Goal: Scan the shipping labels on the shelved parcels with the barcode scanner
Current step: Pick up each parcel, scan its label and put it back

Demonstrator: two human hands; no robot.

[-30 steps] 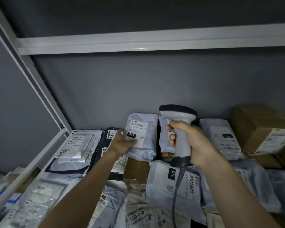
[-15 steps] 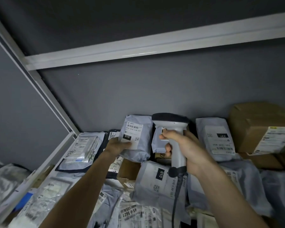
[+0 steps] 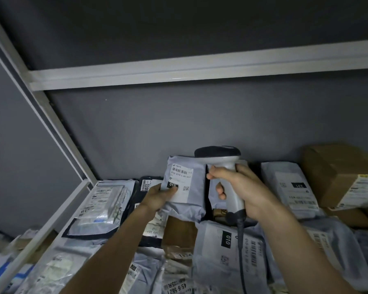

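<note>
Shelf (image 3: 57, 221): carries parcels, piled from its left edge to its right.
Held parcel (image 3: 186, 187): at the back, leaning on the wall; left hand (image 3: 157, 198) on its lower left corner.
Scanner (image 3: 225, 172): just right of it, in the right hand (image 3: 242, 189).
Cardboard box (image 3: 338, 172): back right corner.
Flat parcel (image 3: 227, 251): in front, below the scanner.

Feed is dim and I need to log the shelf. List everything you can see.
Held mailer: one, grey, label "010", upright at the back.
Scanner: one, grey with black head, corded, beside that mailer.
Other mailers: many, grey and clear, piled on the shelf.
Cardboard boxes: at least two, brown, right.
Shelf frame: white, above and left.
Left hand: holds the mailer, thumb on its label.
Right hand: grips the scanner.
</note>
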